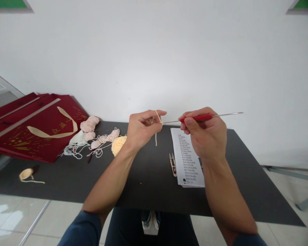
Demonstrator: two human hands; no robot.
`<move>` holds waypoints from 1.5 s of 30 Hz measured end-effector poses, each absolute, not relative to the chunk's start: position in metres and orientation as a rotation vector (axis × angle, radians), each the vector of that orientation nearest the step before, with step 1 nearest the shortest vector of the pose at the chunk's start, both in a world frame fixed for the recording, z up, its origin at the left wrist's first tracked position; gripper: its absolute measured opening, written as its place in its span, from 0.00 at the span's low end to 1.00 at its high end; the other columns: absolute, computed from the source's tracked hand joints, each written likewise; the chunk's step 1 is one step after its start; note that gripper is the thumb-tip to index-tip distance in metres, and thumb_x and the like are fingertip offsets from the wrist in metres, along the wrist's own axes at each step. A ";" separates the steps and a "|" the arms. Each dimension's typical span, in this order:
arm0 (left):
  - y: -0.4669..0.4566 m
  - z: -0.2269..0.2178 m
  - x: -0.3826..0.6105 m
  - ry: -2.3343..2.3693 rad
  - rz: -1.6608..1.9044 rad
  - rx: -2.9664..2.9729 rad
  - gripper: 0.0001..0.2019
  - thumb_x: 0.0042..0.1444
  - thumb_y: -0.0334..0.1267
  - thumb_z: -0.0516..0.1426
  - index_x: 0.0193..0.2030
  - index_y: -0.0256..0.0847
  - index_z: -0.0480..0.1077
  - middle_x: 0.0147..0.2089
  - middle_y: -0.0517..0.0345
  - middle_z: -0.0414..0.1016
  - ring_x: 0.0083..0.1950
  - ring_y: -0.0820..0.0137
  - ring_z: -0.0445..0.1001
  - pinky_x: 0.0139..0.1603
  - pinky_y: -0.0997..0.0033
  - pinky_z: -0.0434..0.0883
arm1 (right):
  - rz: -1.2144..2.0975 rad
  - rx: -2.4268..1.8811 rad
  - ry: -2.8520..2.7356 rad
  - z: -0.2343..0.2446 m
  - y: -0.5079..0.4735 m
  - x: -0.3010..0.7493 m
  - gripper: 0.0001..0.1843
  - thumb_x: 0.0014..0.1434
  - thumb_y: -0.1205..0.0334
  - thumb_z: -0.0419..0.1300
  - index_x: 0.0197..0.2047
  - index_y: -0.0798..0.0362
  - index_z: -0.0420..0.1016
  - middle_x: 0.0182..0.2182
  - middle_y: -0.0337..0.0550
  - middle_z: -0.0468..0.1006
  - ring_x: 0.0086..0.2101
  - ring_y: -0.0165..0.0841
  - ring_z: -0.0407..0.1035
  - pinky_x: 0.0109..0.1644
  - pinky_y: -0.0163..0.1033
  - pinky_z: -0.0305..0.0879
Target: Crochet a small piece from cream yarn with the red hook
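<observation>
My left hand [145, 128] pinches a cream strand of yarn [156, 139] between thumb and fingers. The yarn loops over the forefinger, and a short tail hangs below. In my right hand [205, 133] is a crochet hook [201, 117] with a red handle and metal shafts at both ends. Its left tip reaches the yarn at my left fingertips; whether it passes through a loop is too small to tell. Behind my left wrist sits a ball of pale yellow yarn [118, 145].
Printed sheets [188, 164] lie on the dark table [149, 184] beside small thread snips [172, 164]. Red gift bags [48, 136] lean at the left, near pink yarn [89, 124] and tangled white yarn [77, 141]. A small cream crocheted piece [26, 174] rests at the front left.
</observation>
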State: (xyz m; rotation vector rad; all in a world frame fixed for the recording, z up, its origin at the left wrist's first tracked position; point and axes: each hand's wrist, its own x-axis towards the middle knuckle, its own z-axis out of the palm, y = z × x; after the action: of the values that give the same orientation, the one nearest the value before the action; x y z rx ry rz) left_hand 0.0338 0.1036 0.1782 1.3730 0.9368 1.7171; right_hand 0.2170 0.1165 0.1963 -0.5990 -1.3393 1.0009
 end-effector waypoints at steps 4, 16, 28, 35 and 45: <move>0.105 0.179 0.028 0.836 1.562 1.275 0.17 0.42 0.24 0.66 0.38 0.45 0.86 0.27 0.60 0.76 0.29 0.73 0.69 0.30 0.71 0.64 | 1.025 -0.545 -1.373 0.199 0.116 0.221 0.07 0.59 0.64 0.73 0.34 0.49 0.78 0.32 0.38 0.85 0.25 0.27 0.71 0.26 0.36 0.64; 0.105 0.175 0.040 0.819 1.772 1.189 0.10 0.47 0.30 0.71 0.37 0.44 0.84 0.27 0.62 0.77 0.29 0.76 0.71 0.33 0.73 0.68 | 1.425 -0.499 -0.994 0.193 0.123 0.204 0.12 0.54 0.57 0.77 0.34 0.49 0.79 0.31 0.35 0.85 0.27 0.22 0.75 0.27 0.25 0.71; 0.098 0.180 0.046 0.810 1.896 1.184 0.13 0.48 0.26 0.69 0.39 0.46 0.85 0.31 0.62 0.77 0.31 0.77 0.69 0.33 0.74 0.65 | 1.527 -0.485 -0.897 0.195 0.121 0.200 0.10 0.56 0.58 0.76 0.33 0.53 0.81 0.32 0.36 0.85 0.28 0.19 0.74 0.28 0.20 0.72; 0.097 0.181 0.044 0.719 1.858 1.197 0.11 0.52 0.27 0.67 0.40 0.47 0.85 0.29 0.61 0.76 0.30 0.77 0.68 0.31 0.74 0.64 | 1.455 -0.413 -0.962 0.193 0.121 0.203 0.09 0.56 0.59 0.76 0.34 0.50 0.80 0.33 0.35 0.84 0.28 0.21 0.74 0.27 0.22 0.70; 0.098 0.181 0.045 0.811 1.903 1.180 0.08 0.52 0.31 0.66 0.37 0.47 0.85 0.28 0.60 0.78 0.28 0.75 0.68 0.27 0.74 0.66 | 1.297 -0.391 -1.077 0.195 0.116 0.204 0.11 0.56 0.59 0.76 0.34 0.49 0.78 0.32 0.35 0.84 0.27 0.23 0.74 0.27 0.27 0.68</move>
State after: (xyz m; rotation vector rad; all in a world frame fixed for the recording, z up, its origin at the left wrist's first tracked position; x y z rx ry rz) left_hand 0.0450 0.0976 0.1812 1.1799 0.8109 1.9032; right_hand 0.2041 0.1162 0.1952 -0.3912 -1.0772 1.2966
